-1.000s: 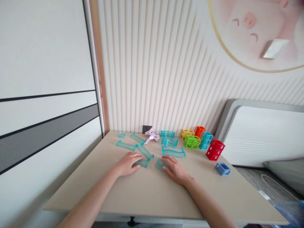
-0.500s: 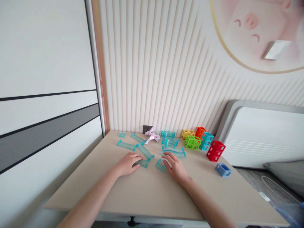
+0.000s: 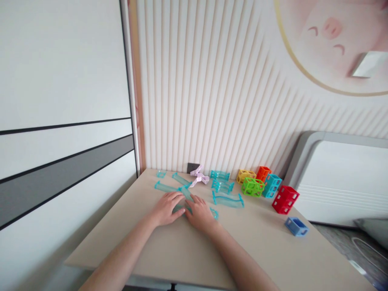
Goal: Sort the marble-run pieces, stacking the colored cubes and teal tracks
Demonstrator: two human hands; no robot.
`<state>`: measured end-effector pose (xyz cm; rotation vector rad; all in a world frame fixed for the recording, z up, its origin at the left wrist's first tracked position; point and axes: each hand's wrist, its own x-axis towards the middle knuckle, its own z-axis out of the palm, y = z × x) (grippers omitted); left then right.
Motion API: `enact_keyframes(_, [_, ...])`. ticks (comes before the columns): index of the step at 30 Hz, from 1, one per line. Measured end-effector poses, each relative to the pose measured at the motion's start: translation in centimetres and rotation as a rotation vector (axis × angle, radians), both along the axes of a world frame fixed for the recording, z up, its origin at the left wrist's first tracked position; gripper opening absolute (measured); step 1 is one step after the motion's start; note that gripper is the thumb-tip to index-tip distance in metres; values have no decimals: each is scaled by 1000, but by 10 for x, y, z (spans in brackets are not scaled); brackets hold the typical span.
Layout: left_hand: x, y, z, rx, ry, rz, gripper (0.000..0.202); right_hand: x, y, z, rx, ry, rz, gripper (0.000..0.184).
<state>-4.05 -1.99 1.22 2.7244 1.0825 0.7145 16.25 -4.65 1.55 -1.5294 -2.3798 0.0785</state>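
Note:
My left hand [image 3: 166,207] lies flat on the beige table [image 3: 157,250], its fingers stretched over a short clear teal track piece [image 3: 181,209]. Close beside it, my right hand [image 3: 200,212] rests with its fingers spread on the end of a straight teal track [image 3: 187,193]; the two hands almost touch. A small curved teal piece [image 3: 215,213] lies just right of my right hand. A wavy teal track [image 3: 228,199] is farther right. Neither hand has lifted anything.
More teal tracks [image 3: 165,186] and a pink piece [image 3: 199,176] lie near the ribbed wall. Lattice blocks stand at the right: yellow [image 3: 245,176], orange [image 3: 263,173], green [image 3: 253,186], red [image 3: 285,199], and a lone blue one [image 3: 296,226].
My right hand has slid left from the curved teal piece to beside my left hand. The left hand has stayed put. The camera has shifted slightly.

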Motion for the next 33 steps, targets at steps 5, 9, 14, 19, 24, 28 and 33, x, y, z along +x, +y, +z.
enact_keyframes(5, [-4, 13, -10, -93, 18, 100, 53, 8, -10, -5, 28, -38, 50, 37])
enact_keyframes(9, [-9, 24, -21, -172, 18, 145, 57, 10, -12, -4, 21, -40, 83, 36])
enact_keyframes(14, [-11, 26, -20, -204, 11, 152, 59, 14, -14, -2, -23, -35, 115, 35])
enact_keyframes(19, [-12, 26, -18, -224, -26, 149, 60, 23, -19, 0, -49, -32, 165, 34])
enact_keyframes(24, [-11, 25, -16, -243, -14, 156, 62, 29, -23, 3, -78, -28, 207, 34])
enact_keyframes(28, [-11, 24, -16, -252, 17, 171, 61, 32, -27, 8, -88, -34, 231, 33])
enact_keyframes(33, [-14, 25, -19, -231, 50, 188, 60, 37, -36, 15, -114, -19, 280, 33])
